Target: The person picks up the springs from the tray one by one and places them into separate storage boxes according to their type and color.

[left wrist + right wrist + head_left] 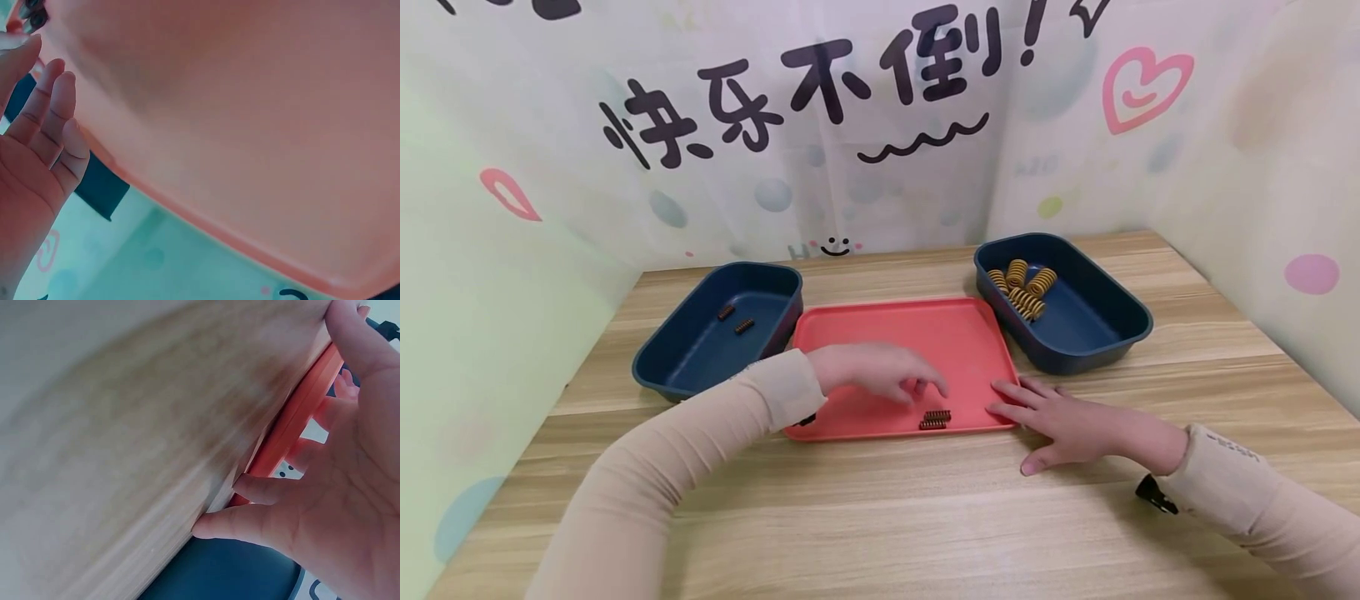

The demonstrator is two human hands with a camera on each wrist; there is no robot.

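Two small dark coil springs (936,419) lie side by side near the front edge of the red tray (973,333). Just above and left of them hovers the left hand (883,371), its fingers loosely bent and nothing seen between them. In the left wrist view, the ends of the springs (36,17) appear beyond the thumb and fingertips of the left hand (40,137). The right hand (1067,421) rests with spread fingers over the tray's front right corner. Part of it touches the wooden table, as the right wrist view shows for the right hand (312,481).
Left of the tray stands a blue bin (688,367) with two small dark springs (735,320) inside. A second blue bin (1101,321), at the back right, holds several larger yellow springs (1026,302). A printed curtain (880,192) hangs behind the wooden table (887,508).
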